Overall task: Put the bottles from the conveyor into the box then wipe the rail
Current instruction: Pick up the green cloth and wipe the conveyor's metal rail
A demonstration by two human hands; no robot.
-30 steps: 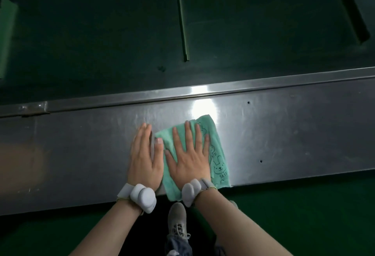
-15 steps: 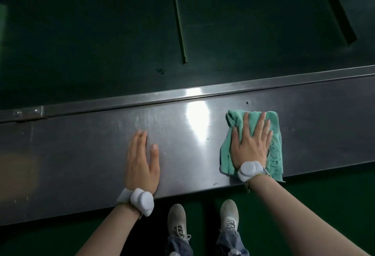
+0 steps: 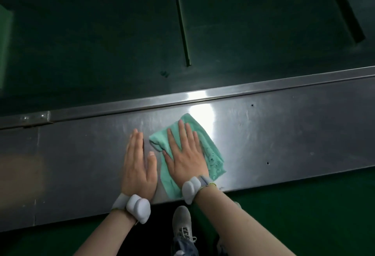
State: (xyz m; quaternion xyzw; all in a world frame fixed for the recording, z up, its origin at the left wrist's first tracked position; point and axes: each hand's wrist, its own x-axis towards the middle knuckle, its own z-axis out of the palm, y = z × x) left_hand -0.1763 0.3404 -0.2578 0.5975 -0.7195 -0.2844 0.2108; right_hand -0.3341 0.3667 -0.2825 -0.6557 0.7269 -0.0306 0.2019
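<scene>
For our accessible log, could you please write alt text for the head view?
A right hand presses a green cloth flat on the steel rail, with the left hand flat on the rail beside it. Beyond lies a dark green conveyor belt; no bottles show.

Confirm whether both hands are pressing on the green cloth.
No: only the right hand lies flat on the cloth; the left hand rests on bare metal rail.
</scene>
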